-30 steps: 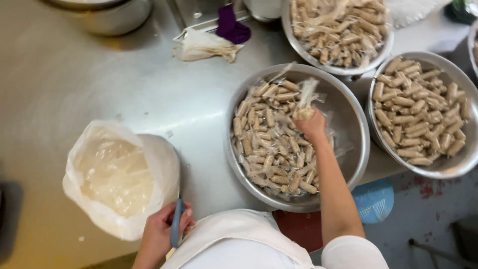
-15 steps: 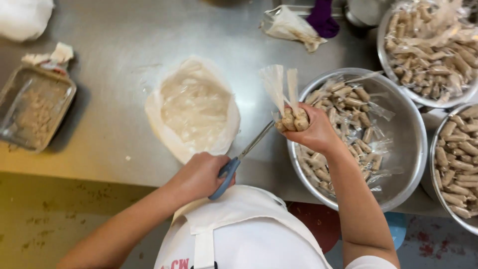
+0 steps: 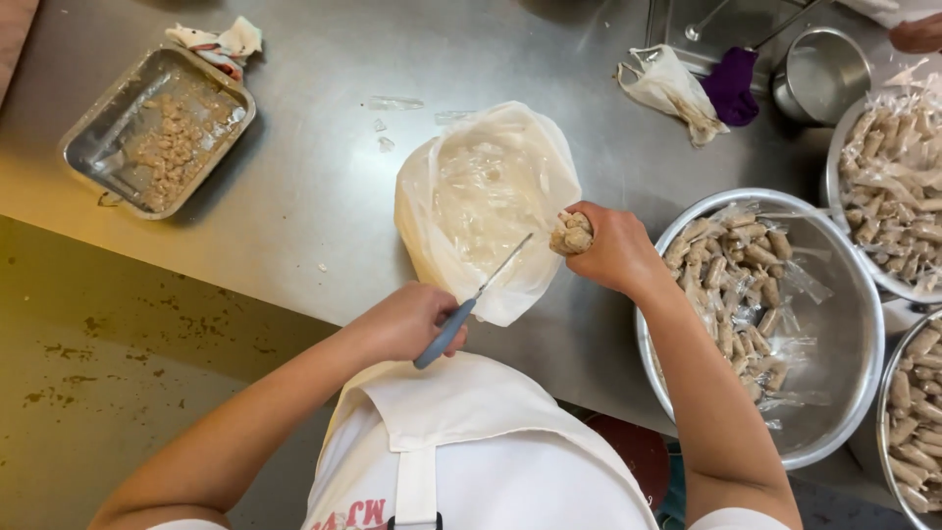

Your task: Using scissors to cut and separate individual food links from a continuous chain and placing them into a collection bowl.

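Both fists closed: left hand [image 3: 407,319] around scissors [image 3: 473,301], right hand [image 3: 610,247] around sausages [image 3: 571,234].

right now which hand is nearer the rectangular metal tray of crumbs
Left. The left hand, gripping blue-handled scissors, sits right of and below the rectangular metal tray; the right hand is farther right, beyond the white plastic bag.

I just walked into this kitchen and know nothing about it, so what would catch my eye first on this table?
Probably the two hands at the centre: the left hand grips blue-handled scissors, while the right hand holds a small bundle of brown sausages over a white plastic bag. To the right, a big steel bowl holds more wrapped sausages, and a metal tray with crumbly bits sits far left.
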